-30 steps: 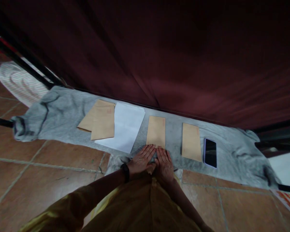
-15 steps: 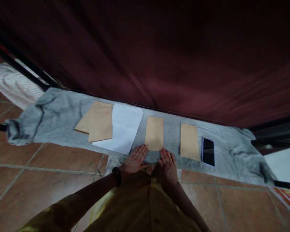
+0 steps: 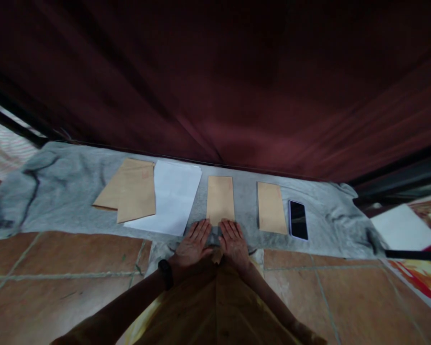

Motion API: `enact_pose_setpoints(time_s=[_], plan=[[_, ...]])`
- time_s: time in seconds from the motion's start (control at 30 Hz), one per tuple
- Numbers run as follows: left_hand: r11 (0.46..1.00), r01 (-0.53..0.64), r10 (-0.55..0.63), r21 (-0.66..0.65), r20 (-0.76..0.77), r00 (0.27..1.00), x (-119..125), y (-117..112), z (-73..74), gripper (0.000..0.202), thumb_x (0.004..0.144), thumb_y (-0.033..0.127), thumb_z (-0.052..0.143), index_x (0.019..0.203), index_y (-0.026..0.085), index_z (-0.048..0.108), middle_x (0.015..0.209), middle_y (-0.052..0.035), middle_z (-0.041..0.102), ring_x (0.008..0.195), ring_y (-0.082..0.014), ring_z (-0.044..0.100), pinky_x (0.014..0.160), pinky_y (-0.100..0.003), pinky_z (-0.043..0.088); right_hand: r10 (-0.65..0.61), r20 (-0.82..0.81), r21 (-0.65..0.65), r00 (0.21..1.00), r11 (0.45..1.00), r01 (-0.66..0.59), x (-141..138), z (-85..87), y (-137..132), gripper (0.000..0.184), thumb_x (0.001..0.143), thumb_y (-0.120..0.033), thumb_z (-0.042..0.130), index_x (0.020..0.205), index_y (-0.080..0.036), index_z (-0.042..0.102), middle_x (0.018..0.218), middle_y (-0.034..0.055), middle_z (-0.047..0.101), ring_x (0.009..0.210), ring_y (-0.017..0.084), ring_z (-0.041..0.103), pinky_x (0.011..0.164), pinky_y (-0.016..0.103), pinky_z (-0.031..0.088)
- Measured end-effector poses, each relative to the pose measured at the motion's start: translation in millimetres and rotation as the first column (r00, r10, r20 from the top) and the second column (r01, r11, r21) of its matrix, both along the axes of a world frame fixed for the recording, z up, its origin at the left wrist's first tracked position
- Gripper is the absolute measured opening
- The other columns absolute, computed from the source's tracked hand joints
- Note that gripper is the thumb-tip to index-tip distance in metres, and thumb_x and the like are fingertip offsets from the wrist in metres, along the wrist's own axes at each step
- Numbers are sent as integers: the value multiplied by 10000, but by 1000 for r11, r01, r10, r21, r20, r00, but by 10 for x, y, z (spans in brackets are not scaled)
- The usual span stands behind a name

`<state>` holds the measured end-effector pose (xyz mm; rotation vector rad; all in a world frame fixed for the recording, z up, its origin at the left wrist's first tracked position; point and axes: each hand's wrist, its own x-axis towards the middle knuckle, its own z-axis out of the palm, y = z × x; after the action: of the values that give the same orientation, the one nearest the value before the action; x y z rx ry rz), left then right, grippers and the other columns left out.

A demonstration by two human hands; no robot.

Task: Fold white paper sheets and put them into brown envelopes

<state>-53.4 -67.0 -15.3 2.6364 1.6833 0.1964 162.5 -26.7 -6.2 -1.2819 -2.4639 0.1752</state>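
Observation:
My left hand (image 3: 193, 242) and my right hand (image 3: 232, 240) lie flat, fingers stretched out, side by side on a grey cloth (image 3: 68, 191) spread over the floor. Their fingertips touch the near end of a brown envelope (image 3: 220, 199) lying lengthwise in front of me. A black band sits on my left wrist. Neither hand holds anything. Another brown envelope (image 3: 271, 207) lies to the right, and a dark phone (image 3: 298, 220) beside it.
Left of the hands lies a white sheet of paper (image 3: 170, 196), partly under a loose pile of brown envelopes (image 3: 131, 190). A dark red curtain (image 3: 237, 86) hangs behind the cloth. Terracotta floor tiles (image 3: 57, 273) surround me. Papers (image 3: 402, 230) lie at the far right.
My hands spread apart half a second ago and have come back together at the near end of the middle envelope. The view has shifted, so everything sits further left.

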Motion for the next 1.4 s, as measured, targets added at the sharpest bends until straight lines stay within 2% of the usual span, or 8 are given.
enact_pose_setpoints(time_s=[0.3,0.53,0.8,0.93,1.03,1.13,1.23,1.4], plan=[[999,-26,27,32,-14,1000,24,-15,-55,802,962,583,414,1586,119,216,1620,-173,325,1527,-281,245,1241,-464,212,-173,-24,-41,985,984,172,250,-63,65,482,1028,-248,389,1500,-173,453,1456,124,556,1284,271,524,1069,437,410],[994,-71,69,80,26,997,110,-28,-87,762,962,536,414,1572,103,267,1600,-191,356,1504,-301,305,1239,-499,230,-421,-215,-265,881,894,363,66,-147,370,383,948,-254,447,1272,-174,635,1000,109,657,880,245,636,823,361,508],[992,-94,89,86,61,994,159,-23,-2,737,955,513,463,1518,49,360,1573,-214,396,1494,-322,322,1224,-511,280,-468,-480,-492,742,844,214,49,-107,499,251,905,-387,476,978,-213,642,866,57,687,740,198,675,679,331,578],[987,-154,141,35,243,960,191,-11,74,613,990,420,426,1516,112,365,1577,-178,413,1487,-276,349,1193,-493,360,-586,-637,-705,501,706,-71,-21,-37,414,312,895,-501,509,1030,-233,592,860,49,716,749,227,717,652,376,611],[947,-306,309,-101,546,778,229,33,125,549,1009,374,378,1523,182,351,1565,-139,443,1450,-241,415,1148,-475,431,-653,-668,-734,356,657,-171,-32,55,374,359,816,-536,631,998,-231,581,816,48,717,735,247,720,681,427,618],[845,-368,516,-388,772,371,278,122,201,552,978,444,435,1469,190,434,1392,-141,619,1263,-248,608,1037,-459,526,-694,-670,-743,263,634,-217,-2,177,350,392,731,-530,728,945,-235,584,762,19,702,689,229,705,676,410,617],[717,-176,680,-675,732,-36,338,225,353,520,884,496,571,1290,172,605,1133,-117,741,986,-238,720,842,-403,596,-691,-676,-737,258,632,-240,43,306,333,385,711,-537,753,905,-237,608,729,-10,680,671,206,687,655,366,607],[654,78,746,-753,624,-233,467,340,643,420,682,448,781,992,167,748,902,-65,758,777,-177,690,702,-287,541,-769,-627,-759,122,568,-320,98,404,315,348,710,-442,819,963,-259,666,757,-34,711,697,171,687,701,320,598]])
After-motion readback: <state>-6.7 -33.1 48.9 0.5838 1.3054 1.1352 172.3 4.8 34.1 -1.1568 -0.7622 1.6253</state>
